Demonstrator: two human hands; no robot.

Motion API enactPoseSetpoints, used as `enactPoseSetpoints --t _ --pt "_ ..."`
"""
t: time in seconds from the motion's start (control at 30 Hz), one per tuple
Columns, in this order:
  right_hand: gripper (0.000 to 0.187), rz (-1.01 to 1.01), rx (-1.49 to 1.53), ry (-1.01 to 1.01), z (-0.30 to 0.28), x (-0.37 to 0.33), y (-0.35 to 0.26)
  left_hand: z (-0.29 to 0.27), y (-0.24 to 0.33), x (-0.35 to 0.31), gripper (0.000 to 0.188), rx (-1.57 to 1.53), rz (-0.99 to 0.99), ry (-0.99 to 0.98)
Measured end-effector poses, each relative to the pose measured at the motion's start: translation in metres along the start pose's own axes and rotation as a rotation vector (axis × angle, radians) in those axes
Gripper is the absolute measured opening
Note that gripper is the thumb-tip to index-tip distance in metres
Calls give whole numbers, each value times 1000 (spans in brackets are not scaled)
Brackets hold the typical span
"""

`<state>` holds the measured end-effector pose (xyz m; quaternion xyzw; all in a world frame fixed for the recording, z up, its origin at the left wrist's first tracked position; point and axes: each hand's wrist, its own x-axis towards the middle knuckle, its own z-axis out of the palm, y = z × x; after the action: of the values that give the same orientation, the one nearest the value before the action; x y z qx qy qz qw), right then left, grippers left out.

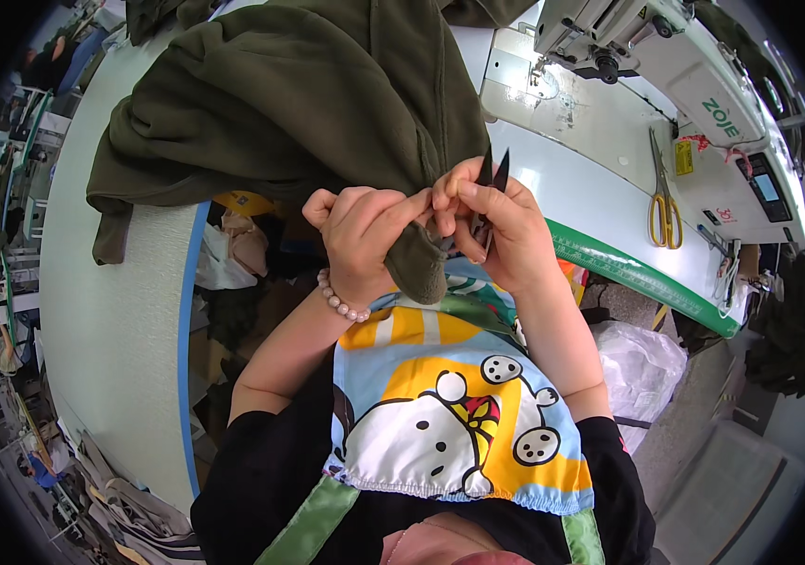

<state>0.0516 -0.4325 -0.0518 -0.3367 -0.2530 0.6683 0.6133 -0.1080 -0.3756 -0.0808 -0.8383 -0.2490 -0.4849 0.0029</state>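
A dark olive-green fleece garment (261,104) lies bunched over the worktable, and one narrow end of it hangs down between my hands. My left hand (361,231), with a beaded bracelet at the wrist, is closed on the cloth near a seam. Meeting it fingertip to fingertip, my right hand (515,231) pinches at the same spot with thumb and forefinger. Thread snips (501,171) with dark pointed blades are tucked in the right palm, blades pointing up and away from me. Whatever lies between the pinched fingertips is too small to make out.
A white sewing machine (694,94) stands at the far right. Yellow-handled scissors (664,215) lie beside it. A green measuring strip (638,271) runs along the table's front edge. White plastic sacking (638,367) sits below on the right. A pale tabletop (110,348) extends along my left.
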Motion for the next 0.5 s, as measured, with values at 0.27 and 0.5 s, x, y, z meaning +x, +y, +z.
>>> enactPoseSetpoints --t 0.27,0.5 --pt "13 559 -317 -261 10 -67 -15 4 -48 -2 13 190 -114 -38" --pt "20 -511 -995 174 16 -16 6 -7 -17 5 13 -254 -357 18"
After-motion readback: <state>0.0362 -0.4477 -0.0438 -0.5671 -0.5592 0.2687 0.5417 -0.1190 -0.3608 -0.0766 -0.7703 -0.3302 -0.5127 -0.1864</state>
